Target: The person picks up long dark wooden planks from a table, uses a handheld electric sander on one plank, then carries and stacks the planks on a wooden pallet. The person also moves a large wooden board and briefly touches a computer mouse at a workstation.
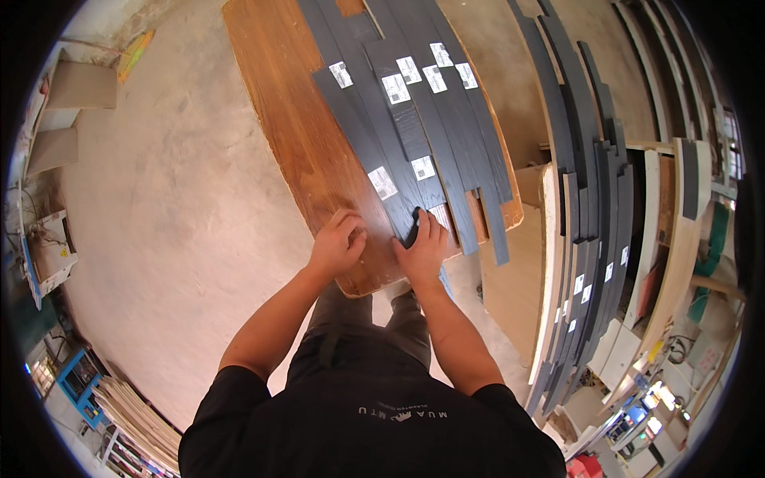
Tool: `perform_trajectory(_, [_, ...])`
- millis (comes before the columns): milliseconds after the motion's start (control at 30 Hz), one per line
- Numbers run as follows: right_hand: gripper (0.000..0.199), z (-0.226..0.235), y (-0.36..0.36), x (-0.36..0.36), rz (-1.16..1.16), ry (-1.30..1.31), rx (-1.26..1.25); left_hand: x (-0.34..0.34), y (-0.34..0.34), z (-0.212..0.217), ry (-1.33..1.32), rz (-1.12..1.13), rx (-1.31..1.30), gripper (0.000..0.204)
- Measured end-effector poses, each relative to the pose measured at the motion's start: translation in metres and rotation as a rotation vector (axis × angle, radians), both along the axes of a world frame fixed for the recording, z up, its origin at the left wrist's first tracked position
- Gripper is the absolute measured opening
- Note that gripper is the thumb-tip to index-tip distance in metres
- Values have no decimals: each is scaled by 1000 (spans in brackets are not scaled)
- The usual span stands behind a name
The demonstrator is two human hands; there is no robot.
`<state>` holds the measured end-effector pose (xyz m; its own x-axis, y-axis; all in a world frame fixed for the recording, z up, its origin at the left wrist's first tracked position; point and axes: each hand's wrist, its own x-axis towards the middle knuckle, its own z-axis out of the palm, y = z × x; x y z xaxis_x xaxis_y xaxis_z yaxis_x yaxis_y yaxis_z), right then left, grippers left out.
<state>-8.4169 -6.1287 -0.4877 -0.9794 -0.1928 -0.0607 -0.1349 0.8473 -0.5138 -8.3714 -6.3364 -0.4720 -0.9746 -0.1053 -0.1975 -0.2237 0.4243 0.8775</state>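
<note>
Dark grey planks [450, 127] lie side by side on a brown wooden tabletop [307, 135]. Several carry white labels, such as the label [382, 182] a little beyond my hands. My right hand [424, 248] is closed at the near end of one plank, thumb to the left and fingers to the right. Between them shows a small black object [412, 229] whose kind I cannot make out. Over the table's near left part, my left hand [339, 244] has its fingers curled in toward the thumb; anything inside them is hidden.
To the right, more dark planks [586, 191] stand in a stack beside a pale board [514, 279]. Farther right are long boards [677, 247] and cluttered equipment. Thin wooden strips [137, 414] lie at the lower left, near a blue frame [80, 386].
</note>
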Motion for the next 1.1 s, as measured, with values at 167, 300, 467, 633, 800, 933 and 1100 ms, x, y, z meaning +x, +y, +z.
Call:
perform_trajectory(167, [86, 18, 12, 6, 37, -59, 61, -40, -7, -17, -281, 394, 398, 28])
perform_trajectory(300, [87, 65, 32, 41, 17, -139, 84, -87, -15, -23, -378, 634, 1267, 54])
perform_trajectory(467, [90, 126, 61, 87, 40, -142, 93, -106, -6, -16, -194, 638, 1432, 49])
perform_trajectory(633, [83, 157, 100, 112, -3, -87, 103, -103, 31, 9, -337, 514, 1461, 48])
perform_trajectory(800, [85, 177, 176, 144, -53, -96, 142, -77, 104, 56, -368, 567, 1393, 41])
perform_trajectory(933, [89, 197, 268, 168, -94, -38, 176, -50, 193, 89, -358, 433, 1550, 42])
perform_trajectory(1100, [94, 207, 411, 203, -120, 62, 168, -28, 338, 112, -196, 317, 1543, 37])
